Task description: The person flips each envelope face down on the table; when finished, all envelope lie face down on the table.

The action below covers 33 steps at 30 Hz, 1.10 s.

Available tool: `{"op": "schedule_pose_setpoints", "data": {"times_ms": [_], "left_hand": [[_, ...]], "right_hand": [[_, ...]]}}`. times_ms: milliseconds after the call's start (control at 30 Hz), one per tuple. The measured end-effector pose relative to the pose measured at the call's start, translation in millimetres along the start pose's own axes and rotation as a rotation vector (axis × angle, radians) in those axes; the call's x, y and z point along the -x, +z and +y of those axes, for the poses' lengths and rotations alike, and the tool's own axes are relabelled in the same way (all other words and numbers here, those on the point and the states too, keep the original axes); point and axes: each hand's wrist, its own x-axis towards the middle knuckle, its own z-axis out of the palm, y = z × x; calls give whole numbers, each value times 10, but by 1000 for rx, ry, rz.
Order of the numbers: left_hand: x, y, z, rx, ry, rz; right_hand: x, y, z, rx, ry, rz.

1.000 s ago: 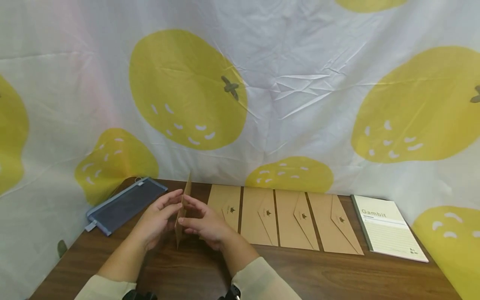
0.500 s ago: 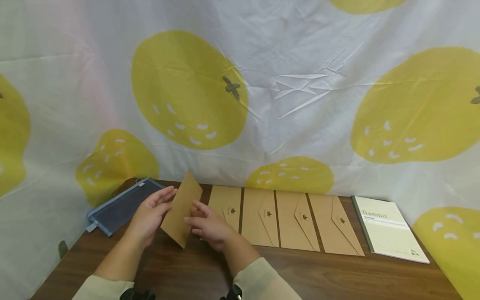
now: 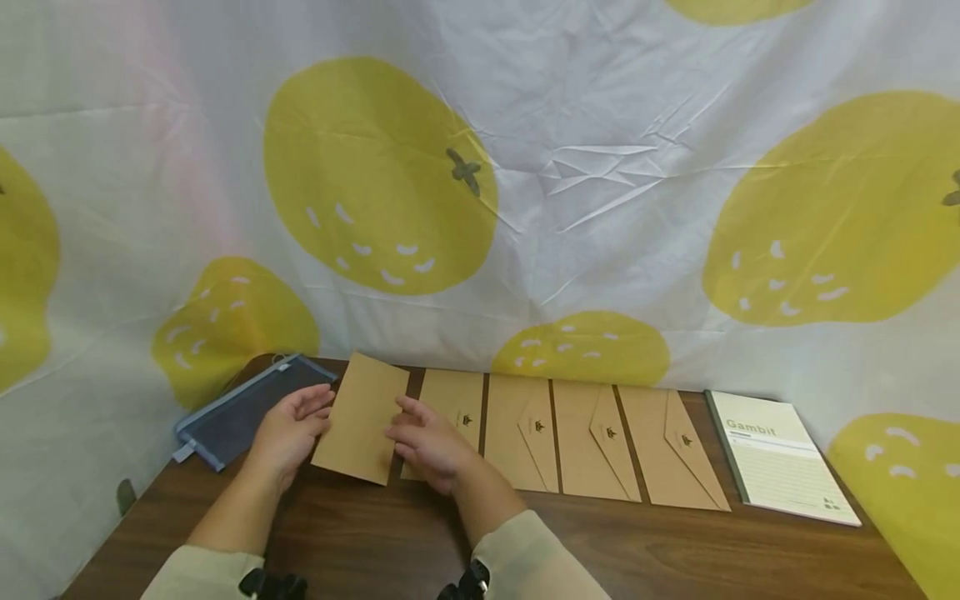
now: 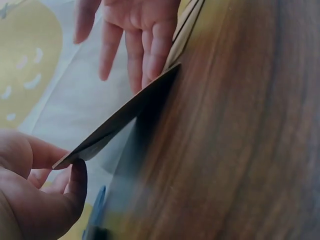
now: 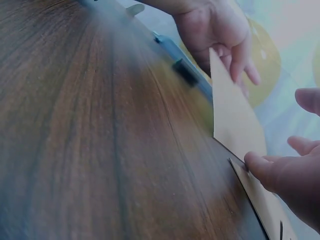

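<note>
A plain brown envelope (image 3: 362, 418) is tilted above the table at the left end of a row of envelopes, its blank face toward the head camera. My left hand (image 3: 292, 435) pinches its left edge between thumb and fingers; the left wrist view shows this left hand (image 4: 42, 190) at one edge of the envelope (image 4: 120, 112). Against the right edge, my right hand (image 3: 435, 442) has its fingers loosely extended. In the right wrist view the right hand's thumb (image 5: 260, 167) touches the corner of the envelope (image 5: 235, 117).
Several envelopes with crown prints, such as one envelope (image 3: 517, 442), lie side by side on the brown wooden table (image 3: 637, 550). A Gambit notepad (image 3: 780, 458) lies at the right. Behind the left hand is a blue mesh pouch (image 3: 251, 412). A patterned curtain (image 3: 585, 242) hangs behind.
The envelope has turned from edge-on to showing its broad blank face, and now leans back lower. My left hand has shifted slightly left and my right hand slightly right.
</note>
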Motion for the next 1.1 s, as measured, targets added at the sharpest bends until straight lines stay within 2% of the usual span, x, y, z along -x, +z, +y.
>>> {"op": "schedule_pose_setpoints", "data": {"times_ms": [100,267,400,500,633,733,833,933,1100], "left_hand": [[-21,-7,-39,-43,-10,-27],[-41,-16,-81,-114,-1,-124],[-37,8,-82,-148,6,-171],[-14,35,-60,-174,18,-182],[21,67,0,-205,52,-140],[30,120,73,-175,72,-108],[5,212,138,-91,67,-105],[-47,340,187,-14,49,-116],[-118,607,267,58,31,-141]], "right_hand": [[-7,-17,-4,-15,2,2],[-4,-26,-17,-18,-5,2],[-5,-31,-24,-26,-7,1],[-13,-30,-19,-38,-4,-1],[3,-18,-75,-3,-17,-1],[46,-27,-182,36,-48,16],[105,-74,-275,54,-80,45],[175,-161,-315,70,-106,75],[331,-380,-359,153,-133,113]]}}
